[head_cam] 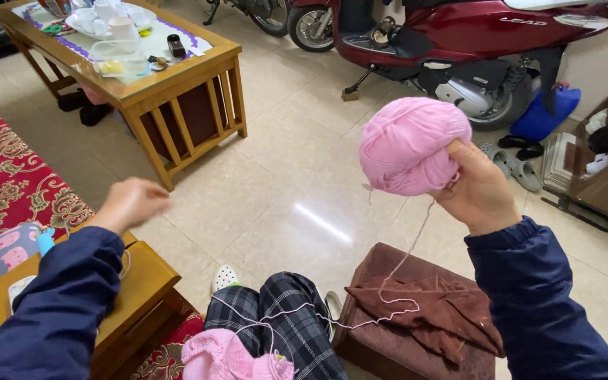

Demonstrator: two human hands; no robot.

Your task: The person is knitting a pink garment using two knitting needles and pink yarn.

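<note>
Since the knitted pink piece (230, 357) sits lowest in view, right on the lap over the plaid trousers (290, 317), start there: a thin pink strand (395, 278) runs from it, loops across the brown cloth (431, 317) on the padded brown stool (402, 345), then climbs up to the yarn ball.

Right hand (480, 190) is up high w/ its grip closed around the pink yarn ball (411, 144), thumb on top, fingers behind. So the ball's in the air, above the stool, well off the floor.

Left hand (131, 203) is raised too but blurred. Looks loosely curled, prob pinching the strand, but tbh I can't tell if that grip is closed on anything.

Imo, to do this bit well: keep the ball held firm but not squeezed so the strand pulls off clean, and keep the slack from snagging on the brown cloth, bc that loop is lying right on it. Even tension btw both hands helps.

Beside the left arm there's a low wooden bench (135, 281) w/ a cushion w/ pink shapes (1, 253), and a red patterned seat cover (1, 176) behind it. Further out, a wooden coffee table (177, 105), cups and a clear plastic box on its tabletop. Far end: a dark red scooter (459, 42), sandals (515, 165) near it on the tile floor (297, 197).
</note>
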